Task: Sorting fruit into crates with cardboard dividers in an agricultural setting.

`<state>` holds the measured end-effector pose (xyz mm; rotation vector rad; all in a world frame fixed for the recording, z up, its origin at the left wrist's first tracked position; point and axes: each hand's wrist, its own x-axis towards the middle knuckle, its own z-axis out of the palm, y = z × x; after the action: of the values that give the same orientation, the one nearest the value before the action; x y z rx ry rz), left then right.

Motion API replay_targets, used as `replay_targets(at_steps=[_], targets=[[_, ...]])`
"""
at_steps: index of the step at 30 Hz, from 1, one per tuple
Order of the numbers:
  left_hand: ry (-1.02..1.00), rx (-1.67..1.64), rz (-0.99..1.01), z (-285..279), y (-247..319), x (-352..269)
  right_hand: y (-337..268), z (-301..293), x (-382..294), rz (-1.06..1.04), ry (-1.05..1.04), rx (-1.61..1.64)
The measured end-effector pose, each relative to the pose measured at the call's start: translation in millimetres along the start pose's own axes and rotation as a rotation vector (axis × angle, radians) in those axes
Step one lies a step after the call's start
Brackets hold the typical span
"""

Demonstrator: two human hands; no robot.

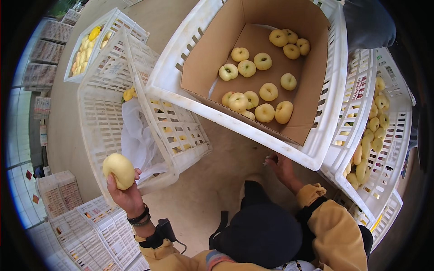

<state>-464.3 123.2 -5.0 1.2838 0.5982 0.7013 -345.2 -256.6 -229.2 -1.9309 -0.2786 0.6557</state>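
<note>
My left hand (127,196) grips a large pale-yellow flat peach (118,171) from below, above the near edge of a white plastic crate (101,135). A white plastic liner (135,125) and some yellow fruit lie inside that crate. My right hand (284,169) is below the near rim of a raised white crate (217,115), its fingers curled and partly hidden. A small whitish scrap shows at its fingertips; whether it is held is unclear. The raised crate is lined with a brown cardboard box (264,78), where several yellow flat peaches (268,91) lie scattered in loose groups.
At right, a white crate (400,125) holds many yellow fruits (373,125). Another fruit-filled crate (73,79) stands at the upper left. Stacked crates (91,230) are at the lower left. Beyond the raised crate is a person's dark-clothed leg (368,25).
</note>
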Motion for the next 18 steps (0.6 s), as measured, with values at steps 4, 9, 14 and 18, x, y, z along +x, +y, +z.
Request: replay_targets(at_steps=[4, 9, 14, 18], targets=[[0.042, -0.014, 0.019, 2.4, -1.5, -1.6, -15.8, -4.1, 5.3, -0.022, -0.058, -0.227], [0.3, 0.143, 0.072, 24.8, 1.0, -9.9, -27.2, 0.9, 8.4, -0.19, -0.056, -0.357], [-0.232, -0.197, -0.145, 64.2, 8.1, -55.0, -71.3, 2.9, 5.0, 0.024, -0.24, -0.023], [-0.514, -0.448, -0.623, 89.2, -39.5, -70.1, -110.5, -3.1, 6.7, -0.108, -0.256, 0.274]])
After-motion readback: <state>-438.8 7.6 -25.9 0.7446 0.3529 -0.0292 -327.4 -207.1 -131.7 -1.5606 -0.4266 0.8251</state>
